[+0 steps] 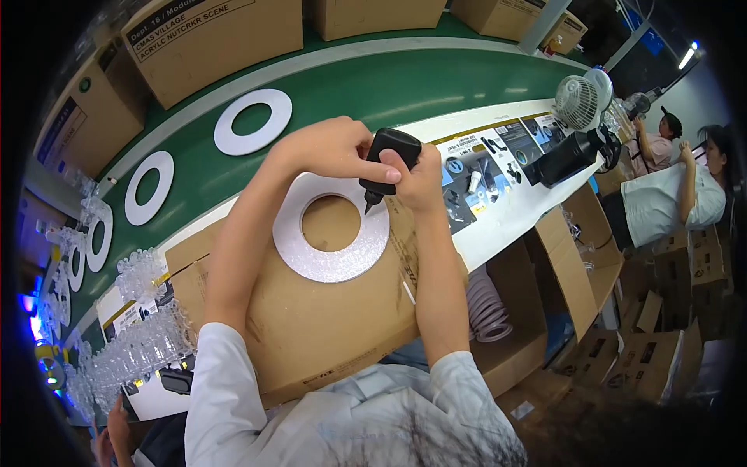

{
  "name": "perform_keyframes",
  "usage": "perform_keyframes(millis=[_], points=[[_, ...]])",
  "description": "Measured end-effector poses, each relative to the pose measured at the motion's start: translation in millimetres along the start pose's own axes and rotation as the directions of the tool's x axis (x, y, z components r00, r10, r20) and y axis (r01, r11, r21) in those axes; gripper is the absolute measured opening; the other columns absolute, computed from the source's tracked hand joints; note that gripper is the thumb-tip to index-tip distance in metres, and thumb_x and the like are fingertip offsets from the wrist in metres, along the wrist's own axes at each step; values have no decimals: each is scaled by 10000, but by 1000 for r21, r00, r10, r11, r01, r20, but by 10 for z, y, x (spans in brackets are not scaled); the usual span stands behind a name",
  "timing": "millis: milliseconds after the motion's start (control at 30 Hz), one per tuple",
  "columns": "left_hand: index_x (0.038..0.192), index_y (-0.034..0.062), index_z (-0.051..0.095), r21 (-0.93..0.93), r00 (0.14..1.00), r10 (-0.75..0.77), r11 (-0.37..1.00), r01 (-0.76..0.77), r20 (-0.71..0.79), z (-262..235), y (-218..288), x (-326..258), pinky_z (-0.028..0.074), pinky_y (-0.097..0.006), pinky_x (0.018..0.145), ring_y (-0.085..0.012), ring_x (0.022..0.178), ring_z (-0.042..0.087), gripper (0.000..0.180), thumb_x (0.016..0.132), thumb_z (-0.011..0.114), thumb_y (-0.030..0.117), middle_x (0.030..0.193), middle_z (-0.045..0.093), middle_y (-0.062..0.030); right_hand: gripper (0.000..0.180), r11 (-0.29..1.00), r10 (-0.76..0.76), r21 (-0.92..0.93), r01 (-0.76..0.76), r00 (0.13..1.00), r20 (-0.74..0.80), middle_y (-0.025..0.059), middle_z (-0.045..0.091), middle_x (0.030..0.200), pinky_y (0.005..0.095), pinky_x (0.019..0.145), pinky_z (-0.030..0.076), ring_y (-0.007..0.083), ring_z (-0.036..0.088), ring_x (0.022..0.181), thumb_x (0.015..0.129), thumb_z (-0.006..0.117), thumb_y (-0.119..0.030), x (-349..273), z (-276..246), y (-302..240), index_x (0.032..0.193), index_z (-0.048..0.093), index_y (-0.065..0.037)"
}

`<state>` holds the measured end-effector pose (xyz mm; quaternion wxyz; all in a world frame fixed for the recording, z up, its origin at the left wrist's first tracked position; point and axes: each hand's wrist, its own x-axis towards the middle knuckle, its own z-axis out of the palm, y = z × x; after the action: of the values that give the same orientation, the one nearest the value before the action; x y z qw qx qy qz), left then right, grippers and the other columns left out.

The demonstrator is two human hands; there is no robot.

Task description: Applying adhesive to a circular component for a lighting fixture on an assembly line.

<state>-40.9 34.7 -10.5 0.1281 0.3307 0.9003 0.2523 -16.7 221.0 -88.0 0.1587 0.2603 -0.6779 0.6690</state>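
A black squeeze bottle [395, 143] with a narrow tip is tilted nozzle-down over a white, speckled flat ring [307, 259]. My right hand [422, 180] is wrapped round the bottle from the right. From the left, my left hand [331, 146] also closes on it, thumb and fingers against its side; part of its grip is hidden. The nozzle points at the ring's upper right part, and I cannot tell whether it touches. Beneath the ring lies a brown cardboard box [327, 331], showing through the ring's round hole.
More white rings [226, 132] lie on the green conveyor belt [342, 89] ahead. Clear plastic pieces [144, 342] crowd the left. A fan [577, 103] and a black bottle-shaped object [564, 159] stand right. An open carton [510, 342] holds stacked rings [484, 303]. Other people work at both sides.
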Motion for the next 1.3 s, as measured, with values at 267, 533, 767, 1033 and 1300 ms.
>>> perform_keyframes(millis=[267,533,767,1033,1300], points=[[852,18,661,-119,991,80,989,-92,-108,270,-107,182,474,-344,615,-234,656,595,553,737,700,558,722,645,-96,256,999,-33,13,33,999,-12,58,655,695,269,576,487,104,587,638,847,720,-190,34,11,-22,882,674,59],[816,36,634,-220,983,83,968,-119,-166,342,-63,208,457,-326,609,-190,644,564,415,752,703,440,699,620,-64,193,997,-49,-60,49,999,-2,59,662,690,271,582,486,94,584,645,823,718,-125,32,-43,-9,875,681,57],[740,34,575,-278,957,175,931,-237,-230,395,-176,228,424,-305,562,-157,589,504,422,764,704,435,629,556,-38,127,996,-30,-81,32,999,32,46,686,762,270,648,511,105,608,689,829,671,-59,32,-8,36,913,689,35],[734,32,571,-250,942,220,926,-284,-254,415,-230,267,413,-312,543,-160,570,482,380,773,689,391,616,540,-46,138,995,-58,-76,60,998,28,56,690,761,274,653,514,112,615,692,820,689,-70,34,-8,60,905,690,38],[746,26,581,-189,938,231,940,-284,-257,407,-237,271,421,-323,546,-184,567,499,327,764,685,336,625,566,-69,172,993,-26,-112,25,1000,-2,82,694,722,281,613,513,117,636,664,802,723,-110,39,21,-44,882,701,41]])
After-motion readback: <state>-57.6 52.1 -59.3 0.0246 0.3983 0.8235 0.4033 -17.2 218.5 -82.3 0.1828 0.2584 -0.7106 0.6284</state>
